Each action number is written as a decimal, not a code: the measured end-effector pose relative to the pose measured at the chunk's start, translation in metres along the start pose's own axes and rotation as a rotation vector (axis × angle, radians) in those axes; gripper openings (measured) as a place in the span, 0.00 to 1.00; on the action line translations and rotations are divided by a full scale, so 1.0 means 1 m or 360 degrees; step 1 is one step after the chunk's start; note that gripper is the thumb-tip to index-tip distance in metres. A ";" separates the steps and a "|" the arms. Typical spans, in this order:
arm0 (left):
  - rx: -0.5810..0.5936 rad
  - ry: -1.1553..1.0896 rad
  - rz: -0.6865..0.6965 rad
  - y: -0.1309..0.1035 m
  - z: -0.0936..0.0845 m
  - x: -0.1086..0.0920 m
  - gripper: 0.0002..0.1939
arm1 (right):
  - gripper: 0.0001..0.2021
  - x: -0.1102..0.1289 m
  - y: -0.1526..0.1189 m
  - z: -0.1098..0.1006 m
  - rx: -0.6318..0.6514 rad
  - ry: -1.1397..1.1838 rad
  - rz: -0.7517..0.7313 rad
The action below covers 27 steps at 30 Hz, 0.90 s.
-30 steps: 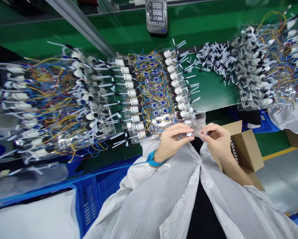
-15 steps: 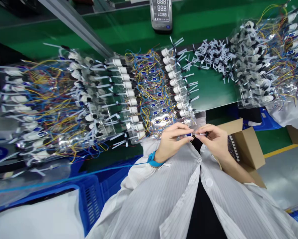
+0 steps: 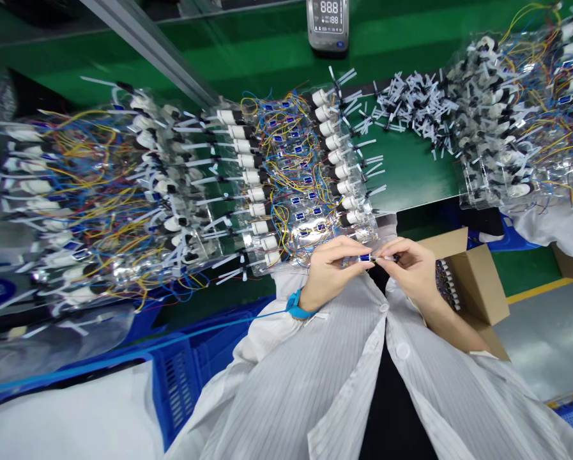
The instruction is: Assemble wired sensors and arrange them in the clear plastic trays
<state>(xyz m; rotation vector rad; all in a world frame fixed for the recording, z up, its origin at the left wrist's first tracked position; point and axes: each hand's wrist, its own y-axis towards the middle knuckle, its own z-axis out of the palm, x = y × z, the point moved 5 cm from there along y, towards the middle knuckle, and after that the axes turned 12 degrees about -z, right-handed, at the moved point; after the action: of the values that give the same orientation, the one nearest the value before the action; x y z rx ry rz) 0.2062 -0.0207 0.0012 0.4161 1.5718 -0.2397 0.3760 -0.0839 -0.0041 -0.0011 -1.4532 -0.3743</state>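
Between thumb and fingers, my left hand pinches a small circuit board with a dark blue face. My right hand is closed at the board's right end, on a small connector whose kind its fingertips mostly hide; a dark bit shows behind them. Both hands meet in front of my white coat, just below the near edge of a plastic tray. In that tray lie rows of white cylindrical parts with black ends, small blue-faced boards and yellow, blue and red wires. A blue wrist strap circles my left wrist.
A second wired pile lies left, another right. Black-and-white zip-tie-like pieces are heaped behind. A grey display meter stands at the back. An open cardboard box sits lower right, a blue crate lower left.
The small board in my left hand has turned slightly, so more of its blue face shows. Both hands stay close together in nearly the same place. The view has shifted a little.
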 end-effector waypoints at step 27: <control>0.0181 0.0525 0.0359 0.000 0.003 -0.015 0.10 | 0.04 -0.004 0.002 -0.008 0.0171 -0.0274 -0.0100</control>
<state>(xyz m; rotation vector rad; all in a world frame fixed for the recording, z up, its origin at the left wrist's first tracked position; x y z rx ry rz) 0.2093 -0.0240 0.0161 0.7465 1.8202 -0.0890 0.3834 -0.0829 -0.0089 0.1013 -1.6448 -0.3541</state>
